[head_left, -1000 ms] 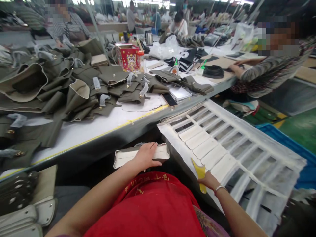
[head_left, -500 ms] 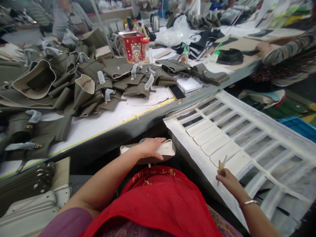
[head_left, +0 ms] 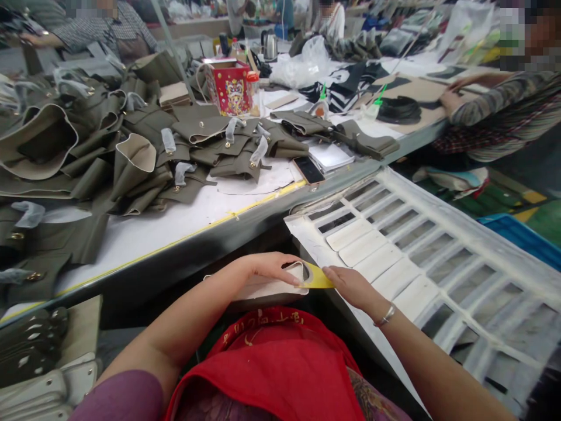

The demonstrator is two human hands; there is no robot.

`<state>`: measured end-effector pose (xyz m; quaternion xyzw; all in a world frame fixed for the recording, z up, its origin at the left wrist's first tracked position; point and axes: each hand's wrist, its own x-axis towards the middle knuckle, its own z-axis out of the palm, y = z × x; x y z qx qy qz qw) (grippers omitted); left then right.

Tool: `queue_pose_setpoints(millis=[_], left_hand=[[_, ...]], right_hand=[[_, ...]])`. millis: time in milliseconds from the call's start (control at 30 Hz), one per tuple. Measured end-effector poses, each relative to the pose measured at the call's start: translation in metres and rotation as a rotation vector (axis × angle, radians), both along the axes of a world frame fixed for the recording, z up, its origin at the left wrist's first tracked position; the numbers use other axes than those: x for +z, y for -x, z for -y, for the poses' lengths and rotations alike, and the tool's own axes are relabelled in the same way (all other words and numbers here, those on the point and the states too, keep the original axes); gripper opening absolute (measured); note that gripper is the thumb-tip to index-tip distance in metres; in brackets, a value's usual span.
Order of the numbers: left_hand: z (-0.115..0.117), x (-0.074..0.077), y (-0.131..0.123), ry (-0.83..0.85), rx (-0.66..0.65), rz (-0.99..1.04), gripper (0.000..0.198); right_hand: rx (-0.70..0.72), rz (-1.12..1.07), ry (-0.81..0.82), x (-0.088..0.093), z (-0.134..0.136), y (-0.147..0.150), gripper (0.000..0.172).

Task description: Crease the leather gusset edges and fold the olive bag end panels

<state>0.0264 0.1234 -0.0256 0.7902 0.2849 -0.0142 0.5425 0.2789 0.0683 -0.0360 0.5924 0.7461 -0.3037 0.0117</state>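
Note:
My left hand (head_left: pixel 265 268) lies on top of a cream and olive bag piece (head_left: pixel 280 289) held in front of my red apron, fingers curled over its upper edge. My right hand (head_left: pixel 353 285) pinches a flat yellow scraper (head_left: pixel 316 279) and holds its tip against the right end of that piece. Just right of my hands a white slatted rack (head_left: pixel 438 257) carries several cream leather pieces (head_left: pixel 363 248).
A long white worktable (head_left: pixel 184 219) ahead is piled with olive bag parts (head_left: pixel 123 152), a red printed box (head_left: pixel 230 88) and a phone (head_left: pixel 309 170). A person in a striped sleeve (head_left: pixel 495 111) works at the far right. More stacked pieces (head_left: pixel 39 362) sit at lower left.
My right hand has come off the rack and moved left, bringing the yellow scraper to the end of the bag piece. My left hand has stayed on the piece.

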Motion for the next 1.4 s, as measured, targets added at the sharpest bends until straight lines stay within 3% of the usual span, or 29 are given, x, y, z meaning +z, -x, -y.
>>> queue_pose_setpoints(millis=[133, 267, 333, 400, 500, 633, 700, 867, 1033, 1233, 1400], left_hand=[[-0.013, -0.014, -0.002, 0.192, 0.028, 0.087, 0.069], [-0.012, -0.016, 0.001, 0.304, 0.159, 0.080, 0.067], [-0.011, -0.013, 0.001, 0.321, 0.257, 0.002, 0.066], [-0.010, -0.009, -0.001, 0.349, 0.329, -0.050, 0.069], [-0.008, -0.007, -0.003, 0.409, 0.404, -0.034, 0.069], [-0.006, -0.010, -0.006, 0.483, 0.421, 0.002, 0.071], [-0.006, -0.011, -0.007, 0.483, 0.416, 0.008, 0.071], [-0.007, -0.014, -0.006, 0.568, 0.470, 0.048, 0.075], [-0.011, -0.022, -0.006, 0.663, 0.544, 0.081, 0.075], [-0.022, -0.026, -0.010, 0.893, 0.736, 0.164, 0.083], [-0.020, -0.022, -0.012, 0.821, 0.776, 0.140, 0.073]], right_hand=[[0.107, 0.117, -0.001, 0.011, -0.019, 0.014, 0.055], [0.211, -0.153, 0.137, 0.025, -0.019, -0.002, 0.073], [0.171, -0.230, 0.187, 0.032, -0.017, -0.014, 0.066], [0.045, -0.246, 0.240, 0.038, -0.017, -0.024, 0.052], [-0.100, -0.341, 0.434, 0.044, -0.022, -0.027, 0.049], [-0.034, -0.489, 0.713, 0.040, -0.037, -0.013, 0.049], [0.073, -0.454, 0.741, 0.035, -0.047, -0.004, 0.051], [0.300, -0.122, 0.374, 0.030, -0.067, 0.021, 0.041], [0.242, 0.284, 0.062, 0.022, -0.065, 0.049, 0.068], [0.356, 0.334, -0.110, 0.006, -0.063, 0.058, 0.059], [0.400, 0.332, -0.208, 0.003, -0.064, 0.055, 0.058]])
